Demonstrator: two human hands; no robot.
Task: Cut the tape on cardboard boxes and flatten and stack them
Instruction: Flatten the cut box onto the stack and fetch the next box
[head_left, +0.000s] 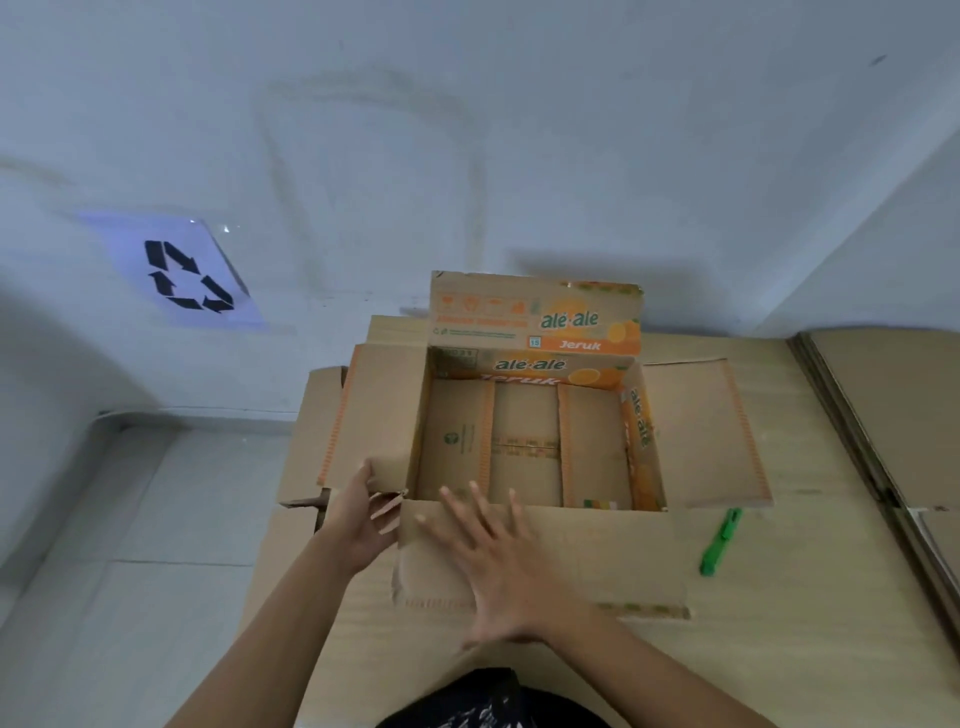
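An open cardboard box (524, 447) printed "alé-alé Jeruk" stands on a wooden table (810, 597), its four flaps spread outward. My right hand (498, 566) lies flat with fingers spread on the near flap. My left hand (358, 514) is at the box's near left corner, where its fingers touch the torn edge of the left flap. A green box cutter (721, 541) lies on the table to the right of the box, apart from both hands.
Flattened cardboard sheets (883, 415) are stacked at the table's right side. More flat cardboard (306, 426) lies under the box at the left. A recycling sign (182, 275) hangs on the white wall, above a tiled floor (130, 545) on the left.
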